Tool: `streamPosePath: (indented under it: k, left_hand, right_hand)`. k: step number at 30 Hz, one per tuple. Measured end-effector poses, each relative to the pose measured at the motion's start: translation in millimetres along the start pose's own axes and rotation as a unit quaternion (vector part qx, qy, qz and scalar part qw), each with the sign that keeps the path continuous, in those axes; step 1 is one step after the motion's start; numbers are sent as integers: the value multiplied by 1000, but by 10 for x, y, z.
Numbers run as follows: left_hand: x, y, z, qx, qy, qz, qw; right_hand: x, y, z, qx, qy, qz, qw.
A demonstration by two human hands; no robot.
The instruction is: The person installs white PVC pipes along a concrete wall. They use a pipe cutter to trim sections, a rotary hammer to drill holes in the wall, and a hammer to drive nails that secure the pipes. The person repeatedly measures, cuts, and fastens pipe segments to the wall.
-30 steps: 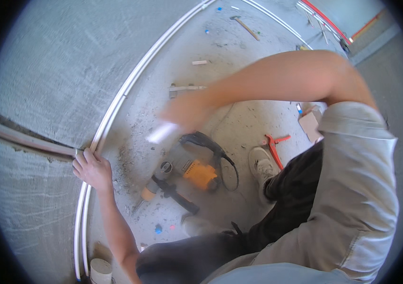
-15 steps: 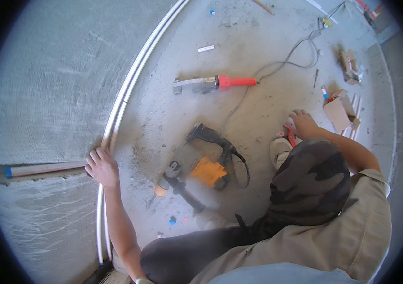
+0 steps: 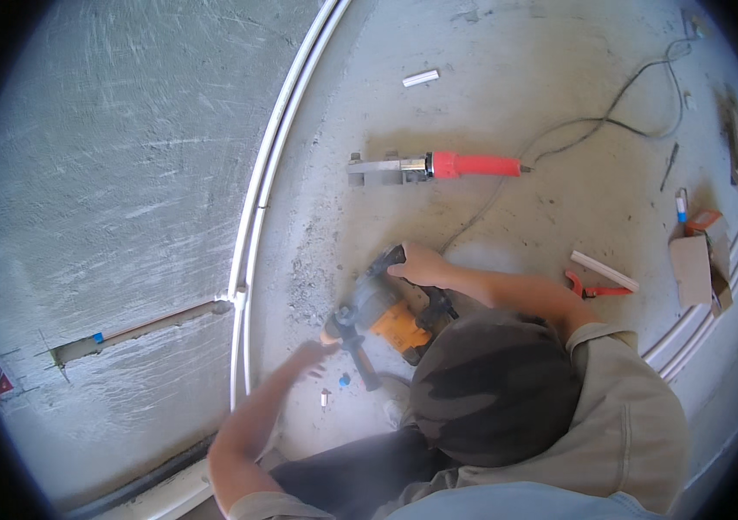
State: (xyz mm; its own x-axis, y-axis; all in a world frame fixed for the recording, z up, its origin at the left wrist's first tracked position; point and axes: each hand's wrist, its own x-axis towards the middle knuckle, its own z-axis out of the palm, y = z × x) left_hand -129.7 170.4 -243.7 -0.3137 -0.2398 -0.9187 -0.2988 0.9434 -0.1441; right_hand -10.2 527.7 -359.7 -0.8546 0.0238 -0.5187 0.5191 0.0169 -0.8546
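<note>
A rotary hammer point(image 3: 399, 325), orange and dark grey, lies on the dusty concrete floor before me. My right hand point(image 3: 421, 263) is closed round its rear handle. My left hand point(image 3: 315, 357), somewhat blurred, has its fingers apart beside the tool's front end and side handle point(image 3: 360, 360); whether it touches the tool I cannot tell. Farther off lies a pipe welding tool point(image 3: 438, 165) with a red handle and a metal heating head. To the right, red pipe cutters point(image 3: 596, 289) rest beside a short white pipe point(image 3: 605, 269).
Two long white pipes point(image 3: 252, 234) run along the wall's foot on the left. Another pipe point(image 3: 157, 328) with a blue end sits in a wall groove. A grey cable point(image 3: 594, 121) loops across the floor. Open cardboard boxes point(image 3: 692, 270) and more white pipes point(image 3: 679, 342) lie right.
My left hand has left the pipes at the wall and come beside the rotary hammer. My right hand has moved from the pipe cutters to the hammer's handle. The view has shifted.
</note>
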Motion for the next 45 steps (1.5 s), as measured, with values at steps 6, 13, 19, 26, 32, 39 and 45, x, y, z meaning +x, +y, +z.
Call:
streamPosePath:
  k: [6,13,19,26,32,39,45]
  left_hand:
    - [420,-143,980,-398,-65,108,909]
    - [61,-44,1238,-535,0,30,844]
    - [236,-222,1430,-441,70,64,892]
    - [889,-534,1038,8,177,260,949]
    - [105,135,1190,-499,115,37,858]
    - [-703,712,1282,-494,157,51,854]
    - [-1286,906,1207,-301,197,153,920]
  right_hand:
    - [-100,129,127,-7,34,-49,998]
    - [-890,-88,-375,-121,-66,-41,990]
    - [-629,-8,-1608,-336,357,-282,825]
    - [-218,-106,-2256,-333,87,-114,932]
    - [-618,199,-2642,-142,368,-83,915]
    - [-495,346,-4405,-194,577,40,792]
    - [-252,590,-4846,-149,583,91,793]
